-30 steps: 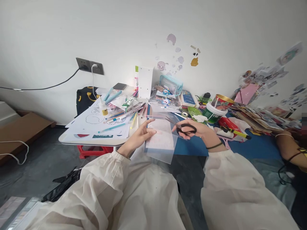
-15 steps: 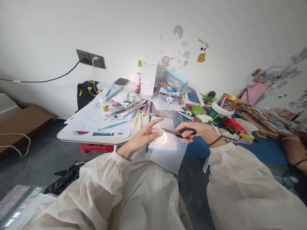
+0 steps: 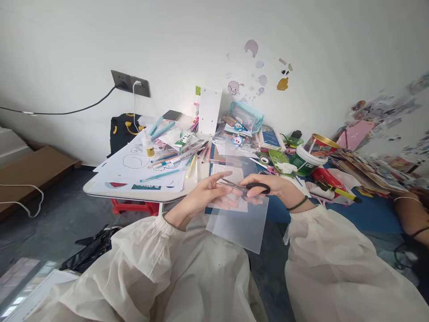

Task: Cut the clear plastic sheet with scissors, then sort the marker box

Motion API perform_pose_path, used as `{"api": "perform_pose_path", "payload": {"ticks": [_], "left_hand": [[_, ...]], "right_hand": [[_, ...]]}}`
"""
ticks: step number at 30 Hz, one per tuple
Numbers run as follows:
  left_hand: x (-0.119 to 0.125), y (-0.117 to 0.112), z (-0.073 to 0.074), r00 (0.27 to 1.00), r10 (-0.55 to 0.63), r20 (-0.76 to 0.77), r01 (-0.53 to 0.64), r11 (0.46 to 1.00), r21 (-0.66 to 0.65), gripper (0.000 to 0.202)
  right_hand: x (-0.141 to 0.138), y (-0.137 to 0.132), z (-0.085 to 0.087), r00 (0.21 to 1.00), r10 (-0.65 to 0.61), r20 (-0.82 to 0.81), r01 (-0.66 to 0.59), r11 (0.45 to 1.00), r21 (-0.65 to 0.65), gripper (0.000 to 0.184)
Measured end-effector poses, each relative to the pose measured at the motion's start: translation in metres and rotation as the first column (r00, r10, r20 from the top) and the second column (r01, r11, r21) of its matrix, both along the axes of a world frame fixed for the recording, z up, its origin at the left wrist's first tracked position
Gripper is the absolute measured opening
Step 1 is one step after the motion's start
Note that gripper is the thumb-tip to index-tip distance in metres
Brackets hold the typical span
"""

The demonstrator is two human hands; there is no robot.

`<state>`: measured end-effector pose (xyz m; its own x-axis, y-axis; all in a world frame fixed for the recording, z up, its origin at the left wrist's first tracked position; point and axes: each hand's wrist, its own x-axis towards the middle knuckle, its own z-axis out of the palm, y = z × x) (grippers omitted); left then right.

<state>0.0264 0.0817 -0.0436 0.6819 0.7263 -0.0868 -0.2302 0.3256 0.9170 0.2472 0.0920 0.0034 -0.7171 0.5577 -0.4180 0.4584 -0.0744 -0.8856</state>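
Observation:
A clear plastic sheet (image 3: 239, 229) hangs over the near edge of the blue tabletop, its lower part above my lap. My left hand (image 3: 209, 193) pinches this sheet near its left side, the thumb on top and other fingers showing through from beneath. In my right hand (image 3: 268, 185) is a pair of black-handled scissors (image 3: 256, 187), the blades pointing left across the sheet toward my left thumb and index finger. Whether the blades are parted is too small to tell. White paper (image 3: 241, 174) lies behind the sheet on the table.
On the left, a white table (image 3: 167, 195) carries drawings (image 3: 132, 162), a glue bottle (image 3: 148, 145) and several pens. A green-and-white tub (image 3: 304, 160), a green dish (image 3: 279, 158) and a yellow-black cutter (image 3: 345, 193) lie to the right. Another person's arm (image 3: 410, 210) rests at far right.
My right hand and the scissors have shifted slightly left, closer to my left hand. The sheet's lower corner has swung down and right, and the bright glare on it is gone.

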Motion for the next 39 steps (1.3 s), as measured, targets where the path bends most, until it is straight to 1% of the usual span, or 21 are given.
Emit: {"api": "perform_pose_path", "payload": {"ticks": [5, 8, 12, 16, 18, 21, 28, 33, 36, 39], "left_hand": [[-0.001, 0.0, -0.001, 1.0, 0.005, 0.011, -0.005, 1.0, -0.019, 0.064], [-0.001, 0.001, -0.002, 1.0, -0.013, 0.022, 0.014, 1.0, -0.019, 0.062], [-0.001, 0.0, 0.001, 1.0, -0.004, 0.014, 0.005, 1.0, -0.026, 0.063], [-0.001, -0.001, 0.005, 0.999, 0.034, -0.025, -0.035, 0.999, -0.039, 0.065], [-0.001, -0.001, 0.005, 0.999, 0.049, -0.024, -0.05, 0.998, -0.043, 0.067], [-0.002, -0.001, 0.004, 0.999, 0.034, 0.008, -0.033, 0.998, -0.059, 0.072], [-0.001, -0.001, 0.005, 0.997, 0.075, 0.001, -0.074, 0.993, -0.091, 0.084], [0.0, 0.0, -0.001, 0.997, 0.074, 0.003, -0.073, 0.994, -0.079, 0.088], [0.0, 0.0, -0.006, 0.996, 0.085, 0.009, -0.085, 0.994, -0.063, 0.089], [-0.001, 0.0, -0.009, 0.995, 0.098, 0.016, -0.097, 0.993, -0.062, 0.088]], "right_hand": [[-0.004, -0.001, 0.001, 0.999, -0.014, -0.044, 0.015, 1.0, 0.018, 0.033], [-0.006, -0.002, 0.003, 0.999, 0.008, -0.033, -0.007, 0.999, 0.031, 0.032], [-0.007, -0.002, 0.007, 1.0, 0.015, 0.001, -0.015, 0.998, 0.067, 0.034], [-0.009, -0.001, 0.011, 0.999, 0.019, 0.026, -0.022, 0.995, 0.1, 0.038], [-0.01, -0.001, 0.012, 0.999, 0.023, 0.034, -0.028, 0.991, 0.128, 0.04], [-0.011, -0.001, 0.011, 0.998, 0.032, 0.05, -0.039, 0.985, 0.167, 0.041], [-0.009, -0.002, 0.009, 0.999, 0.021, 0.044, -0.029, 0.984, 0.177, 0.038], [-0.01, 0.0, 0.006, 0.997, 0.015, 0.075, -0.028, 0.983, 0.18, 0.035], [-0.009, 0.001, 0.002, 0.998, -0.016, 0.055, 0.008, 0.988, 0.155, 0.033], [-0.003, 0.001, 0.001, 1.0, -0.004, 0.029, 0.0, 0.991, 0.137, 0.033]]}}
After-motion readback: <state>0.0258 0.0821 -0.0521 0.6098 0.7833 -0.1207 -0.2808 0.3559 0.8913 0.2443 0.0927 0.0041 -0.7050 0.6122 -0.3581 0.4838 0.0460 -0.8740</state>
